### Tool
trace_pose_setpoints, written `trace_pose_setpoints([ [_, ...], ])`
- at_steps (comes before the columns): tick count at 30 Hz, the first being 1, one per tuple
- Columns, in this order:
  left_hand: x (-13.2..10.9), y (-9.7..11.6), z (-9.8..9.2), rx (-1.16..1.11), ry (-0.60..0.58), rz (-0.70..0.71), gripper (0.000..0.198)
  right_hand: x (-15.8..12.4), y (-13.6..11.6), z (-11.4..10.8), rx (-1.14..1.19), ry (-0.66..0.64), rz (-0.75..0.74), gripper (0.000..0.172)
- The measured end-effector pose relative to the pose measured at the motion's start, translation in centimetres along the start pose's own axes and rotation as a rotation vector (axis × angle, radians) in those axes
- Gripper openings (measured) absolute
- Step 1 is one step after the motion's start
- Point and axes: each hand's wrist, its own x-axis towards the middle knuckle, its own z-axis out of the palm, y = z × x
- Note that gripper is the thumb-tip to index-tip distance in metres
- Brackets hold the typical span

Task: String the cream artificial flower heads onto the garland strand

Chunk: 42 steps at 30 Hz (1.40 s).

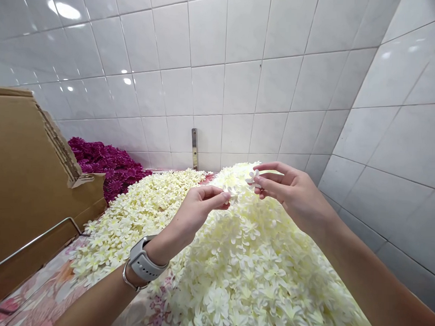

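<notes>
Loose white flowers form a large heap below both hands, with a second spread of smaller cream flowers to its left. My left hand, with a pale watch on the wrist, is pinched shut above the heap; a white flower shows at its fingertips, partly hidden. Just to the right and slightly higher, my right hand pinches a small white flower between thumb and fingers. The two hands are a short gap apart.
At the left stands a cardboard box with a metal wire frame before it. Purple flowers are piled behind it. A floral cloth lies underneath. White tiled walls rise behind and at the right, with a metal strip.
</notes>
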Motion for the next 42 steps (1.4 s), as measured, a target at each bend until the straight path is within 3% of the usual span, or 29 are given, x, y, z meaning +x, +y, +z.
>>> trace_pose_setpoints([
  [3, 0.0, 0.0, 0.1, 0.004, 0.002, -0.014, 0.017, 0.1, 0.0, 0.0, -0.03, 0.036, -0.028, 0.035],
  [7, 0.0, -0.1, 0.2, 0.0, 0.001, -0.025, 0.017, -0.2, 0.1, 0.4, -0.37, 0.191, -0.224, 0.033],
  [8, 0.0, -0.1, 0.2, 0.0, 0.001, -0.025, 0.017, -0.3, 0.1, 0.6, -0.464, 0.2, -0.304, 0.032],
  [10, 0.0, -0.1, 0.2, 0.005, -0.004, -0.012, 0.016, -0.7, 0.0, 0.9, -0.568, 0.096, -0.398, 0.028],
  [14, -0.1, 0.1, 0.0, 0.043, -0.043, 0.031, 0.016, -1.3, -0.3, 1.4, -0.465, -0.212, -0.281, 0.026],
  [19, -0.3, 0.2, -0.1, 0.076, -0.089, 0.055, 0.017, -1.3, -0.5, 1.3, -0.357, -0.268, -0.223, 0.028],
  [24, -0.4, 0.3, 0.0, 0.064, -0.058, 0.075, 0.018, -1.1, -0.4, 1.4, -0.193, -0.354, -0.125, 0.031],
  [32, -0.1, -0.3, -0.2, 0.022, -0.049, 0.084, 0.017, -1.6, -0.1, 1.9, -0.311, -0.274, -0.193, 0.026],
  [37, 0.3, -0.4, -0.5, -0.045, 0.031, 0.054, 0.018, -0.8, -0.1, 0.8, -0.179, -0.214, -0.092, 0.037],
  [42, 0.3, -0.1, -0.3, -0.041, 0.057, 0.02, 0.017, -0.1, -0.5, -0.1, -0.107, -0.151, -0.041, 0.023],
])
